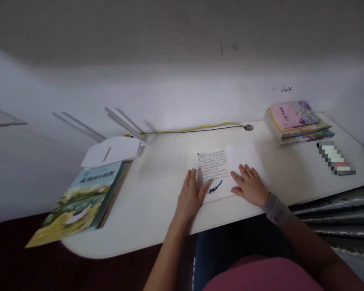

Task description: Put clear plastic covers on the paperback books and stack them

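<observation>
Though laid flat on an open booklet (212,165), gripping nothing, with fingers (188,178) straight on left hand (189,200) at the left margin and slightly parted on right hand (252,190) over the blank page. Printed opposite with dense dark characters above a blue-and-black shape (216,186). Set near the front of a white table (157,218), between picture books (86,202) and a book stack (295,116), before a scribbled wall (185,97).

Booklet (227,163) on desk (157,206), under left hand (189,197) and right hand (251,186). Left of hands: book pile (79,202), router (121,146) behind it. Right of hands: second pile (294,116), phone (336,158) before it.
</observation>
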Tool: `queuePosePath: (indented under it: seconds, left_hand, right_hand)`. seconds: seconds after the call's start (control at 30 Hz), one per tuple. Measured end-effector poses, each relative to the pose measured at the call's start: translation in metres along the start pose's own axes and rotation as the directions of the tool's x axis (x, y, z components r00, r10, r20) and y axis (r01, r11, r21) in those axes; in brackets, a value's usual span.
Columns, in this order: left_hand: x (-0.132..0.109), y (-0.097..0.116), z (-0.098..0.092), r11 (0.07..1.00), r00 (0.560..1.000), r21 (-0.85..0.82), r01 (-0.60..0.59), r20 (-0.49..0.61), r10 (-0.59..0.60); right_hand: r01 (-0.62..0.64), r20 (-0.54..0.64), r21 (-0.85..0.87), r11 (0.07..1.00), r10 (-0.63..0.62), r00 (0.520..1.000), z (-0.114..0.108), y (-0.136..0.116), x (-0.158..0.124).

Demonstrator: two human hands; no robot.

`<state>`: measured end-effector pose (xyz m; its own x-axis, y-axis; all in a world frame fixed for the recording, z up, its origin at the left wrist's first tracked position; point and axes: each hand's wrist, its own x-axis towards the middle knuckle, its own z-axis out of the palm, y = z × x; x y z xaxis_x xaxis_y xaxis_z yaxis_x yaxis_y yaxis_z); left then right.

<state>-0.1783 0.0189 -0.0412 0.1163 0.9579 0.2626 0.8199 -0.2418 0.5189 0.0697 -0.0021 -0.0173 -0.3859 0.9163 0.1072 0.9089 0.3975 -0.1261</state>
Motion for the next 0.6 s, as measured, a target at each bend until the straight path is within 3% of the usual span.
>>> queuePosePath:
  seconds: [0.6]
  left_hand:
    - [0.001, 0.0, 0.003, 0.996, 0.999, 0.091, -0.015, 0.031, 0.013]
  right_hand:
    - [0.0, -0.026, -0.065, 0.998, -0.002, 1.0, -0.005, 0.011, -0.005]
